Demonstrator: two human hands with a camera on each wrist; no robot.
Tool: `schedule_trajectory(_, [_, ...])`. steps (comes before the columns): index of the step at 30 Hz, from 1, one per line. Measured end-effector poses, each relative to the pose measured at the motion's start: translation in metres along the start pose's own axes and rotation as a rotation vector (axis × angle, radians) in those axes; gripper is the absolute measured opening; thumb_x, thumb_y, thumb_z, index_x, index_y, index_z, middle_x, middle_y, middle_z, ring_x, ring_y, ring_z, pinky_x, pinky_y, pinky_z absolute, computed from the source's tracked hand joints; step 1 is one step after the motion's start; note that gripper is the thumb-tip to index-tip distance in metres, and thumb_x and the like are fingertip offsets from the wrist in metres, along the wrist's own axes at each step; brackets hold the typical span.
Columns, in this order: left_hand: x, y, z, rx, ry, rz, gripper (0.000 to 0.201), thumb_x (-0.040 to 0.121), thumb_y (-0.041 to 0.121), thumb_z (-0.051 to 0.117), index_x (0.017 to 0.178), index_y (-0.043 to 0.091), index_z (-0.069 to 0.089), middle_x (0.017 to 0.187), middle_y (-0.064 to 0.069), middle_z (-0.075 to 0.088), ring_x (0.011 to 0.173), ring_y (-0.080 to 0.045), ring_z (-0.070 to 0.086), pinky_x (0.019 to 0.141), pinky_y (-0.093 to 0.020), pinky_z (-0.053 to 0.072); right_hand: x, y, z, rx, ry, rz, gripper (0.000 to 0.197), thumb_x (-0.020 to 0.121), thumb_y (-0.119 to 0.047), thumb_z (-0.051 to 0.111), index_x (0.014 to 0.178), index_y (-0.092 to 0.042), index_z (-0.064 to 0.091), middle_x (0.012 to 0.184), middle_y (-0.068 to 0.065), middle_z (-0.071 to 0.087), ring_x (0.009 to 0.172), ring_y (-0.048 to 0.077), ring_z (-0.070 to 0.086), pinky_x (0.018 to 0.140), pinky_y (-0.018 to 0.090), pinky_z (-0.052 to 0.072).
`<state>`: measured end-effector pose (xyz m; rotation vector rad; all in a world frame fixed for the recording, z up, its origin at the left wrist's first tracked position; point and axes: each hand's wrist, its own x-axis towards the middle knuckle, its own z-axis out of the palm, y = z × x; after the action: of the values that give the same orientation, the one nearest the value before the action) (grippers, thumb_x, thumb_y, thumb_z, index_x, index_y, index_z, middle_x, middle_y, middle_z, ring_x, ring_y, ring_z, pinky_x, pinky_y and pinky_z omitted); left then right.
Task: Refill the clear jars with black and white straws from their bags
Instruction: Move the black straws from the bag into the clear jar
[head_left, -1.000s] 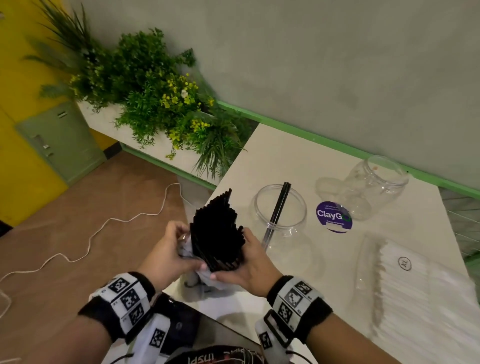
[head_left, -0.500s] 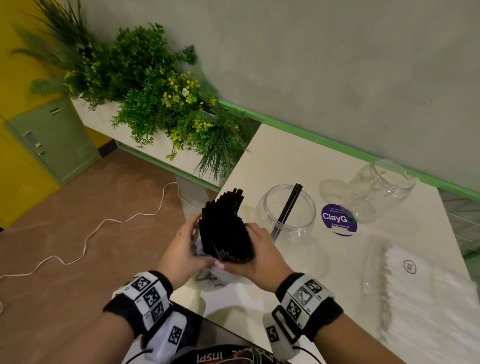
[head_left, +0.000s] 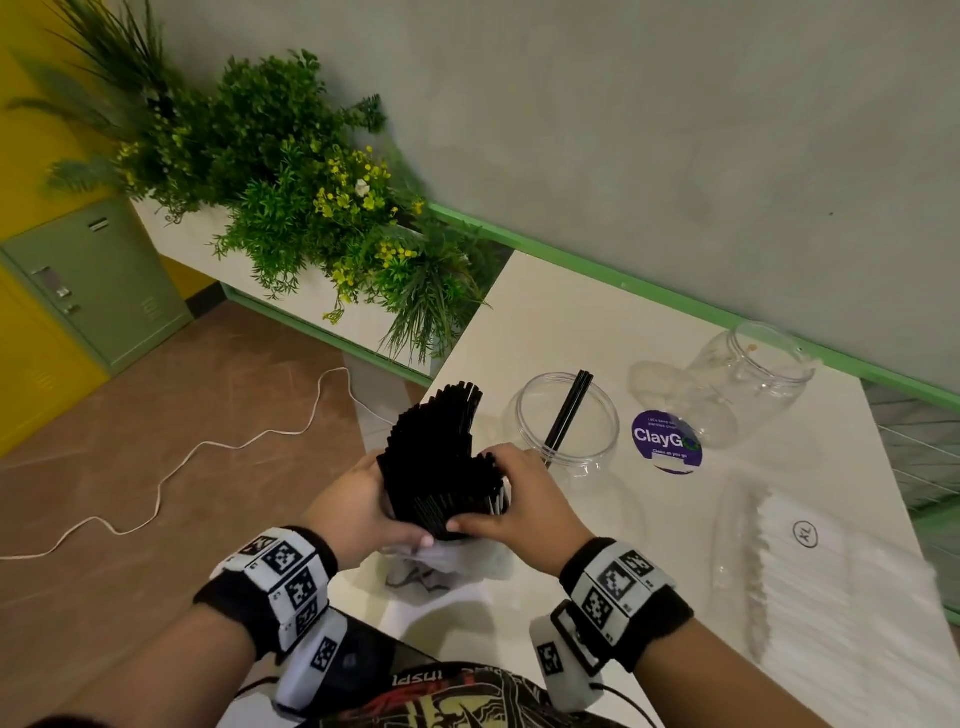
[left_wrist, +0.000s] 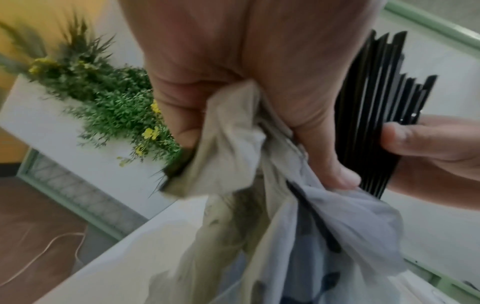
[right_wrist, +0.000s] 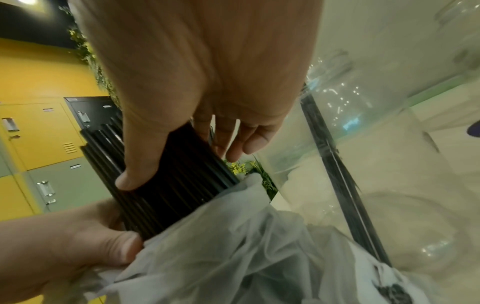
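Both hands at the near left corner of the counter (head_left: 571, 322), around one bundle of black straws (head_left: 441, 457). Left hand (head_left: 358, 512) curled round the crumpled bag (left_wrist: 233, 164) and the lower part of the bundle; thumb and fingers gripping the plastic. Right hand (head_left: 511, 499) closed round the right side of the same bundle, thumb (right_wrist: 135, 170) pressing on the front, fingers behind.

Long axis of the bundle almost upright, top ends fanned out and leaning a little away from the body; lower ends inside the bag. Bundle exactly between the two hands, touching both.

Open jar (head_left: 569, 421) just beside the right hand, on its far right side, mouth upward, with a few black straws (head_left: 569, 410) leaning inside. Right hand clearly nearer to this jar than the left. Probably needed next: bundle pulled up along its own axis, out of the bag, then carried a short way right and forward over the mouth.

Second jar (head_left: 748, 374) farther right, near the back edge, apparently without straws. Bag of white straws (head_left: 831, 587) flat at the right edge, untouched.
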<state>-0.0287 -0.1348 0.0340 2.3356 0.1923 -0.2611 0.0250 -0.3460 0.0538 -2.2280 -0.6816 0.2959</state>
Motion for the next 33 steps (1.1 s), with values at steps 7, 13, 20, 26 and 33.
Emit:
schedule_trajectory(7, [-0.002,0.005,-0.001,0.174,-0.049,0.004,0.108,0.048,0.063,0.081,0.138,0.026,0.036,0.127,0.004,0.05,0.112,-0.015,0.053,0.091,-0.03,0.046,-0.004,0.0,-0.005,0.291,0.011,0.013,0.023,0.075,-0.021,0.081,0.081,-0.019,0.059,0.077,0.0,0.062,0.075,0.011,0.059,0.072,0.026,0.048])
schedule_trajectory(13, [-0.002,0.008,-0.001,0.224,-0.038,-0.016,0.086,0.051,0.065,0.078,0.123,0.026,0.05,0.102,0.007,0.062,0.089,-0.013,0.059,0.07,-0.025,0.045,-0.007,-0.007,-0.021,0.391,0.02,0.029,0.023,0.077,-0.02,0.08,0.081,-0.025,0.058,0.073,-0.021,0.061,0.076,-0.001,0.058,0.072,0.013,0.043])
schedule_trajectory(20, [-0.001,0.015,0.0,0.257,-0.033,-0.03,0.057,0.061,0.051,0.081,0.106,0.026,0.058,0.081,0.01,0.063,0.074,-0.01,0.058,0.061,-0.023,0.044,-0.002,-0.02,-0.043,0.517,0.054,0.032,0.013,0.082,-0.015,0.075,0.081,-0.018,0.063,0.074,-0.016,0.066,0.078,0.004,0.064,0.071,0.017,0.048])
schedule_trajectory(26, [0.0,0.011,0.002,0.256,-0.059,-0.016,0.037,0.066,0.049,0.077,0.094,0.028,0.063,0.076,0.012,0.062,0.07,-0.006,0.057,0.052,-0.02,0.037,0.0,-0.028,-0.054,0.565,0.112,0.041,0.011,0.085,-0.011,0.072,0.082,-0.015,0.062,0.068,-0.018,0.063,0.072,-0.001,0.061,0.068,0.013,0.046])
schedule_trajectory(33, [0.001,0.009,0.003,0.24,-0.041,-0.006,0.038,0.066,0.048,0.076,0.096,0.03,0.06,0.086,0.008,0.067,0.078,-0.012,0.061,0.065,-0.027,0.049,0.009,-0.042,-0.055,0.492,0.08,0.034,0.014,0.085,-0.008,0.07,0.099,-0.004,0.07,0.093,0.0,0.071,0.091,0.006,0.066,0.079,0.014,0.048])
